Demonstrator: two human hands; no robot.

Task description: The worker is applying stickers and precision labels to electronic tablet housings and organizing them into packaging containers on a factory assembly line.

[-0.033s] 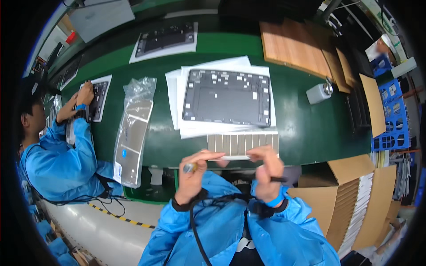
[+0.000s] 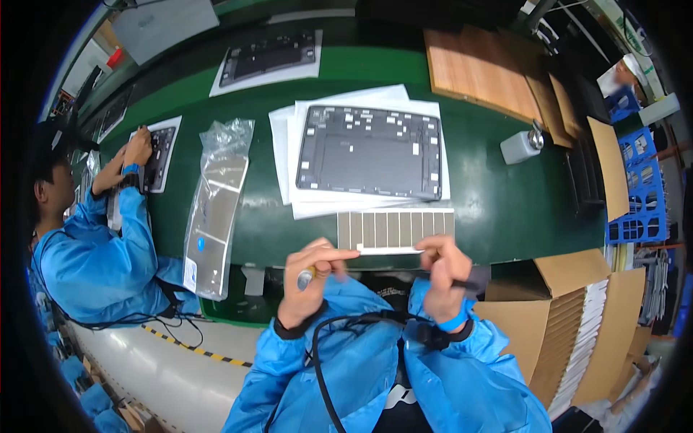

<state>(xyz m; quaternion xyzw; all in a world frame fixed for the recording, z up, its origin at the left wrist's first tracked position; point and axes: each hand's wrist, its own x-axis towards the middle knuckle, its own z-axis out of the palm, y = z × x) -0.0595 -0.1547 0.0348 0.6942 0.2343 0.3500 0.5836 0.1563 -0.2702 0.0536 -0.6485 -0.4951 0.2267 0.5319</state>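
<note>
A sheet of grey-brown strips with white dividing lines point(image 2: 393, 227) lies at the table's near edge, a narrow white strip point(image 2: 390, 251) along its near side. My left hand point(image 2: 307, 281) is curled around a short cylindrical tool with a yellowish end point(image 2: 306, 277); its index finger reaches the left end of the white strip. At the other end, the fingertips of my right hand point(image 2: 444, 278) pinch together by the strip's edge. A dark slim tool point(image 2: 473, 280), blurred, sticks out from that hand. Beyond the sheet, a dark tablet-like housing point(image 2: 368, 155) rests on white sheets point(image 2: 287, 162).
A plastic bag of similar strip sheets point(image 2: 216, 209) lies left on the green table point(image 2: 476, 195). A pump bottle point(image 2: 520, 147) and wooden boards point(image 2: 480, 72) stand right. An open carton point(image 2: 570, 325) is beside me. At left, a co-worker point(image 2: 101, 252) handles another housing point(image 2: 160, 159).
My right hand has shifted slightly right, away from the left hand. The white strip along the sheet's near edge shows more fully between them.
</note>
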